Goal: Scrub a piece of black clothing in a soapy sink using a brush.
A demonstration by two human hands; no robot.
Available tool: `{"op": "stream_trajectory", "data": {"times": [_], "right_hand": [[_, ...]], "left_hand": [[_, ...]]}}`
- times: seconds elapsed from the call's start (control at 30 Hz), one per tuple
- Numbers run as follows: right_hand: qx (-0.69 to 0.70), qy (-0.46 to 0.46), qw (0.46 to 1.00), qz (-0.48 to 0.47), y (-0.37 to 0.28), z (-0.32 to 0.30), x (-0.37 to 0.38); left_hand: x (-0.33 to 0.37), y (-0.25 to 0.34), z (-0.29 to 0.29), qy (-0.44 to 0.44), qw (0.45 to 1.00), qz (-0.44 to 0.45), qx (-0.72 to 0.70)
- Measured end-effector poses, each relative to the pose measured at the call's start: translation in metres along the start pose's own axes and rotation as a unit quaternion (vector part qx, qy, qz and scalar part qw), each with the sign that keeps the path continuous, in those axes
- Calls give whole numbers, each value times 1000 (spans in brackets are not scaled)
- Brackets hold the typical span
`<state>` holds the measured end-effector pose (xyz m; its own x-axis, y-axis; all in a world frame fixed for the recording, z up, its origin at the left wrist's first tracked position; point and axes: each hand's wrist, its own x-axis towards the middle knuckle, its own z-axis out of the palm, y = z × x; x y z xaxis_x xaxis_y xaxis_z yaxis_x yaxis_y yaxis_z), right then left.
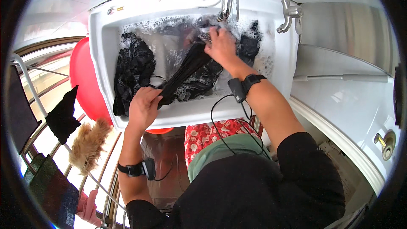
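Observation:
A length of wet black ribbed cloth (pixel 186 68) is stretched diagonally between my hands over a white sink (pixel 195 119). My left hand (pixel 144 105) is closed on its lower end near the sink's front rim. Up by the tap, my right hand (pixel 221 47) has its fingers curled round the far end; its fingertips are partly hidden. Soapy water (pixel 171 53) with bubbles fills the basin. A bunched black garment (pixel 133 61) lies at the left side of the water, and more black fabric (pixel 249 47) shows at the right.
A chrome tap (pixel 226 2) hangs over the sink's back edge, with a second tap (pixel 289 12) to its right. A red tub (pixel 82 80) stands left of the sink. Black cloth (pixel 62 115) and a tan fluffy item (pixel 89 146) hang on the rack at left.

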<state>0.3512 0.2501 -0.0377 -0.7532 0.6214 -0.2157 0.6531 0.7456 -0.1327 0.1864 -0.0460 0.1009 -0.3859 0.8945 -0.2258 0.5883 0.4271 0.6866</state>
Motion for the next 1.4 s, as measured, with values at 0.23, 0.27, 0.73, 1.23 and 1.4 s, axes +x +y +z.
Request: {"op": "stream_trajectory", "data": {"times": [0.23,0.27,0.73,1.23,1.4], "right_hand": [[-11,-11,993,118,84,-35,-17],[-9,20,991,135,100,-36,-26],[103,45,972,208,158,-72,-101],[609,221,578,496,207,-123,61],[585,302,599,455,207,-124,74]], "left_hand": [[-16,-4,7,3,997,5,-75],[-15,-4,8,7,997,-3,-80],[-32,-58,-16,204,955,-211,49],[-41,-90,-15,174,922,-312,147],[-29,-72,-22,136,908,-376,125]]}}
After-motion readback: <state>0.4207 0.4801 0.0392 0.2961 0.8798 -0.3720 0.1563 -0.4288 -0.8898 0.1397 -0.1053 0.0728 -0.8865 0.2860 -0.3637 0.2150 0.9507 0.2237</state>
